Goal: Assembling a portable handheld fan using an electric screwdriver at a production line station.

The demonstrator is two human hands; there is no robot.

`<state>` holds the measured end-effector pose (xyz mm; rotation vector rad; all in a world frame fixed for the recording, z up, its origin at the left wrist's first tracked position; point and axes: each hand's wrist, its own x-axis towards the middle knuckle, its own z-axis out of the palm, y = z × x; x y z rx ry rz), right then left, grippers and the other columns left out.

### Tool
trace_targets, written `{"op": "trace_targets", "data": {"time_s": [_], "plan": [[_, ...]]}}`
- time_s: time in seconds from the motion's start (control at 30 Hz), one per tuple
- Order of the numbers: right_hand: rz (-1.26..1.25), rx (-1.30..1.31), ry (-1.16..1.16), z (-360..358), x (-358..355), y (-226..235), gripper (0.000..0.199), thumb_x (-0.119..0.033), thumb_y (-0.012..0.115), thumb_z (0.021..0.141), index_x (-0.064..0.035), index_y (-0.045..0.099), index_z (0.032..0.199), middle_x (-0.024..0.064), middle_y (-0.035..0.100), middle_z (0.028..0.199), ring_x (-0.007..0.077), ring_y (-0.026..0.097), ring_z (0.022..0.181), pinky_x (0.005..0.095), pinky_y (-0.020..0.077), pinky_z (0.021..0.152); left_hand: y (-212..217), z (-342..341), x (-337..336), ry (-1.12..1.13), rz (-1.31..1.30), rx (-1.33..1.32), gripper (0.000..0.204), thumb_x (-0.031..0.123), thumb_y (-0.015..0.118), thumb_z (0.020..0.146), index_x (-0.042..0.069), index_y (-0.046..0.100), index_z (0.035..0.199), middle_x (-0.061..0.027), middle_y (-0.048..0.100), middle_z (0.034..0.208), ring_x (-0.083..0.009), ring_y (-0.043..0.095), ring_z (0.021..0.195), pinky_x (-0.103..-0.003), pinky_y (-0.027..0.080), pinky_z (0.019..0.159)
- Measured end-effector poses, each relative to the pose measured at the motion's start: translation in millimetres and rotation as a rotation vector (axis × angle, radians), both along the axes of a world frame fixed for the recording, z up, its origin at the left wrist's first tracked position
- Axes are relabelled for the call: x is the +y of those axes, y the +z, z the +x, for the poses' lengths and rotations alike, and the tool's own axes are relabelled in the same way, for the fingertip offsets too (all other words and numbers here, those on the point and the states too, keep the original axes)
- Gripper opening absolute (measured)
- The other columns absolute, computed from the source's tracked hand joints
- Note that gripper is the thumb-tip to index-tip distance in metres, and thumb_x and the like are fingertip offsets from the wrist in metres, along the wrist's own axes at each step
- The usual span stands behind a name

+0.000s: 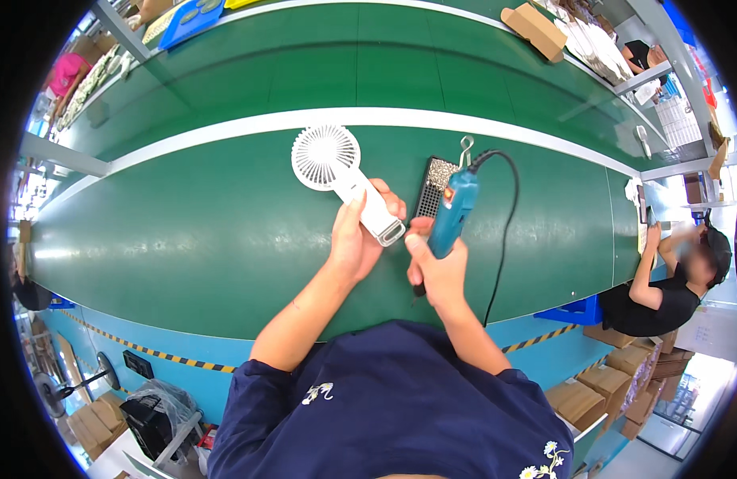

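Note:
A white handheld fan [326, 157] with a round slotted head rests in my left hand [357, 239]. My fingers wrap its handle, and the handle's end points toward my right. My right hand [439, 270] is closed around a teal electric screwdriver [455, 209] with a black cord [508, 231] and a metal hanging loop at its top. The black tip of the screwdriver points down toward me, apart from the fan. Partly hidden behind the tool lies a black perforated tray [425, 197] with small metal screws [440, 172] at its far end.
Beneath my hands is a green work surface [185, 215], with a white rail [400, 117] along its far side. Beyond stand a blue tray [191, 22] and an open cardboard box [534, 33]. Another person [664, 287] sits at the right end. Cardboard boxes [604, 387] stand behind on the right.

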<state>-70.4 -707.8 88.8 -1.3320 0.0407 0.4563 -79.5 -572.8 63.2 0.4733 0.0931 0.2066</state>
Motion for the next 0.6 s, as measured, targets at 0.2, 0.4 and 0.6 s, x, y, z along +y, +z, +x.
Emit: {"op": "trace_targets", "data": {"time_s": [0.2, 0.4, 0.6], "plan": [[0.324, 0.132, 0.064, -5.3, 14.9, 8.1, 0.019, -0.009, 0.062, 0.086, 0.0004, 0.049, 0.095, 0.0047, 0.051, 0.061, 0.01, 0.043, 0.037, 0.0253, 0.0367, 0.036, 44.7, -2.9, -1.8, 0.006, 0.25, 0.078, 0.019, 0.02, 0.054, 0.092, 0.005, 0.049, 0.102, -0.0109, 0.062, 0.088, -0.017, 0.06, 0.078, -0.03, 0.052, 0.068], [0.432, 0.26, 0.186, -16.0, 25.8, 21.6, 0.021, -0.011, 0.06, 0.085, 0.0044, 0.05, 0.095, 0.0036, 0.048, 0.057, 0.0112, 0.043, 0.038, 0.027, 0.0351, 0.037, 58.2, -13.7, 9.4, 0.115, -0.078, 0.087, 0.017, 0.026, 0.055, 0.091, 0.01, 0.049, 0.091, -0.0014, 0.05, 0.067, -0.0174, 0.057, 0.066, -0.035, 0.051, 0.063], [0.348, 0.144, -0.013, -23.0, 13.9, -0.7, 0.012, -0.009, 0.054, 0.076, -0.004, 0.045, 0.083, 0.0045, 0.047, 0.063, 0.0138, 0.047, 0.043, 0.0251, 0.0378, 0.035, 50.1, -1.0, -5.1, 0.141, -0.299, 0.21, 0.023, 0.023, 0.062, 0.089, 0.009, 0.047, 0.078, 0.0007, 0.043, 0.058, -0.0114, 0.042, 0.045, -0.028, 0.04, 0.046]]}}
